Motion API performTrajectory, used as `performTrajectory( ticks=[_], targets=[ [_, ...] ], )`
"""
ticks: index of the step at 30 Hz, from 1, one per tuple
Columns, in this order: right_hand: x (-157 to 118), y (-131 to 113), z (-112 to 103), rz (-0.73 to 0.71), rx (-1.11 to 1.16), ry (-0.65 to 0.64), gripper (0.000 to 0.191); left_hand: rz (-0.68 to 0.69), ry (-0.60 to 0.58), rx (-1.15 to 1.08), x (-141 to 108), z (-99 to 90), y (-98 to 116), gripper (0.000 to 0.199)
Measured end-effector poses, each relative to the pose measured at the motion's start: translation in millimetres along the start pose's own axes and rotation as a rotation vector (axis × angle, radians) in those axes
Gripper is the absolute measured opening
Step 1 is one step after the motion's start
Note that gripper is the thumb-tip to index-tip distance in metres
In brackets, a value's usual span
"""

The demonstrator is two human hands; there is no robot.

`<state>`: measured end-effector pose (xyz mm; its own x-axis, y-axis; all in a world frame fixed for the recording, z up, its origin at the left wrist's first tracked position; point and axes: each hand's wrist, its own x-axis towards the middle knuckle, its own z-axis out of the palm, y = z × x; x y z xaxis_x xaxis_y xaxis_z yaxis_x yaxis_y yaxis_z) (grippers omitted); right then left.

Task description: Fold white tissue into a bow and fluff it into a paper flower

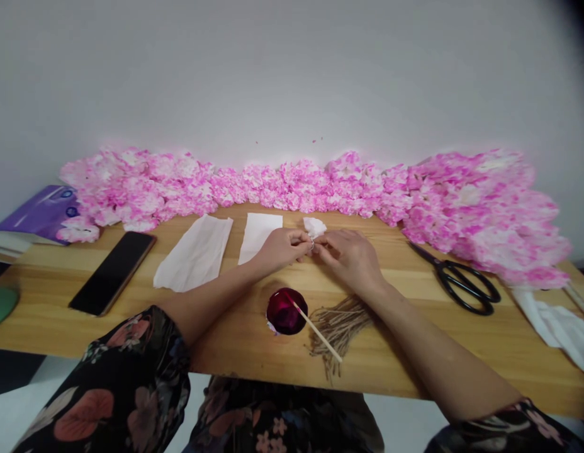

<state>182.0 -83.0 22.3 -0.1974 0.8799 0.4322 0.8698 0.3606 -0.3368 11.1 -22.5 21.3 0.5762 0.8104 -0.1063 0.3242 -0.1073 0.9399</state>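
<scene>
A small white tissue-paper flower (314,226) stands up between my two hands, its ruffled top pointing toward the wall. At its narrow base my left hand (286,247) is closed in a pinch, fingertips meeting those of the other hand. My right hand (351,257) pinches the same base from the right; a thin pale strand or twist shows there, too small to make out clearly. Below the hands sits a cup of dark magenta liquid (286,311) with a wooden stick (320,335) leaning out of it. Beneath my right wrist lies a bundle of brown twine pieces (342,324).
Pink-and-white paper flowers (292,185) line the table's back edge, heaped higher at both ends. White tissue sheets (195,253) and a black phone (113,273) lie left. Black scissors (466,284) and a white cloth or tissue (559,327) are right. A purple packet (39,212) is far left.
</scene>
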Motion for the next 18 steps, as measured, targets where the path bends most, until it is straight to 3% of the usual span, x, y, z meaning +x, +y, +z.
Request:
performTrajectory(
  ticks=[8,12,14,16,18],
  targets=[
    [3.4,1.7,-3.6,0.047,0.006,-0.005,0.014,0.000,0.003,0.024,-1.0,-0.2,-0.2,0.015],
    [1.0,-25.3,-42.9,0.068,0.207,0.078,0.018,0.012,-0.020,0.000,-1.0,-1.1,-2.1,0.017],
    [-10.3,-49.4,-72.3,0.035,0.387,-0.101,0.021,-0.003,-0.041,-0.028,-1.1,-2.2,-2.6,0.017],
    [-28.2,-72.3,-97.4,-0.158,0.589,-0.283,0.019,-0.030,-0.042,-0.042,-0.8,-3.3,-3.0,0.017],
    [-48.3,-87.6,-112.3,-0.226,0.638,-0.322,0.015,-0.057,-0.029,-0.044,0.0,-3.9,-3.6,0.016]
  ],
)
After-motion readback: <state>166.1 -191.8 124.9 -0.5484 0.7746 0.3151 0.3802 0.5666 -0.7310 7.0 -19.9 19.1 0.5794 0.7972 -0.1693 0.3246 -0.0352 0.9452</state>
